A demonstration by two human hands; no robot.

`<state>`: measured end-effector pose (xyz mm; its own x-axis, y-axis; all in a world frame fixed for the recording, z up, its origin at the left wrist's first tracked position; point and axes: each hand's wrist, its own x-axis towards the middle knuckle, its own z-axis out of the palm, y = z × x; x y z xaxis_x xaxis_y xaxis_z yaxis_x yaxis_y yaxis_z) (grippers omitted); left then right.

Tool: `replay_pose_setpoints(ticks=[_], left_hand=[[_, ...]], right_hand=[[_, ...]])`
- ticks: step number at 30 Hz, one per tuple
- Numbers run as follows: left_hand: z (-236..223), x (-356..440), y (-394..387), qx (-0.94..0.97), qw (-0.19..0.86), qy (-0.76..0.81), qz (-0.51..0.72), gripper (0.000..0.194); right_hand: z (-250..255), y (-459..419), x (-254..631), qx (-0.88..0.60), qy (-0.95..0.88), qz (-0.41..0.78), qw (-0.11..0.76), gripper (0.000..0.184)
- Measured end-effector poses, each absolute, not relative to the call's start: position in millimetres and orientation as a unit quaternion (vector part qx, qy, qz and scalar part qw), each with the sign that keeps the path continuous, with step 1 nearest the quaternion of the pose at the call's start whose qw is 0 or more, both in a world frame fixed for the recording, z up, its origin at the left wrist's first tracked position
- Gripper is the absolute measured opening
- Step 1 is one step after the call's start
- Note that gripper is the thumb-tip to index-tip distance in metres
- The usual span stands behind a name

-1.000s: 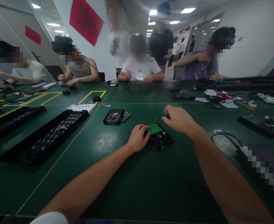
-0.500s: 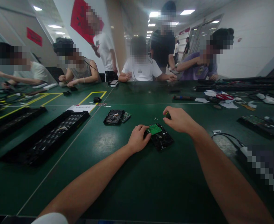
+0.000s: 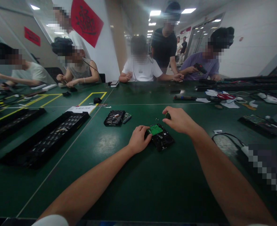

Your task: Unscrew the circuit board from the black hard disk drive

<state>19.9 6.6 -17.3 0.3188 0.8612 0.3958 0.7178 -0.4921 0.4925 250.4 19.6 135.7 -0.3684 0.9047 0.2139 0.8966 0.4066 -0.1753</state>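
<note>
The black housing [image 3: 164, 140] lies on the green table [image 3: 138, 185], at my left fingertips. My right hand [image 3: 179, 120] is just past its far corner; my left hand [image 3: 139, 138] touches its left side, though whether those fingers clamp it I cannot tell. The green circuit board [image 3: 155, 129] tops its far half. Beyond it, my right fingers clamp a dark handle [image 3: 168, 115], near tiny pale bits [image 3: 156, 119].

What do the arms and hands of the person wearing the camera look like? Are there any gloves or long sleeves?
No gloves: the left hand and right hand are both bare. The forearms are bare too, with no watch, bracelet or cable on them. A bit of plain white sleeve shows on the left arm; no sleeve shows on the right.
</note>
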Motion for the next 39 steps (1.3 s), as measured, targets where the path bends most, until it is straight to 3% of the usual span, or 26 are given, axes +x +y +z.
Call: replay_pose_setpoints(ticks=[5, 13, 18, 22, 27, 32, 39], left_hand=[[-16, 21, 7, 0.803, 0.117, 0.49, 0.318, 0.04], [-14, 21, 5, 0.795, 0.121, 0.491, 0.335, 0.041], [-15, 21, 5, 0.787, 0.123, 0.496, 0.346, 0.046], [-17, 21, 7, 0.776, 0.117, 0.508, 0.355, 0.041], [-18, 20, 10, 0.767, 0.127, 0.508, 0.371, 0.031], [-20, 18, 10, 0.777, 0.129, 0.475, 0.393, 0.021], [-21, 18, 9, 0.787, 0.108, 0.451, 0.407, 0.018]], right_hand=[[132, 23, 256, -0.54, -0.827, 0.029, 0.154, 0.034], [126, 29, 249, -0.539, -0.814, 0.072, 0.202, 0.019], [135, 26, 247, -0.539, -0.803, 0.154, 0.205, 0.037], [136, 26, 252, -0.565, -0.77, 0.162, 0.247, 0.018], [134, 29, 260, -0.565, -0.734, 0.219, 0.307, 0.025], [131, 33, 262, -0.532, -0.729, 0.277, 0.331, 0.022], [137, 28, 260, -0.519, -0.744, 0.263, 0.327, 0.011]])
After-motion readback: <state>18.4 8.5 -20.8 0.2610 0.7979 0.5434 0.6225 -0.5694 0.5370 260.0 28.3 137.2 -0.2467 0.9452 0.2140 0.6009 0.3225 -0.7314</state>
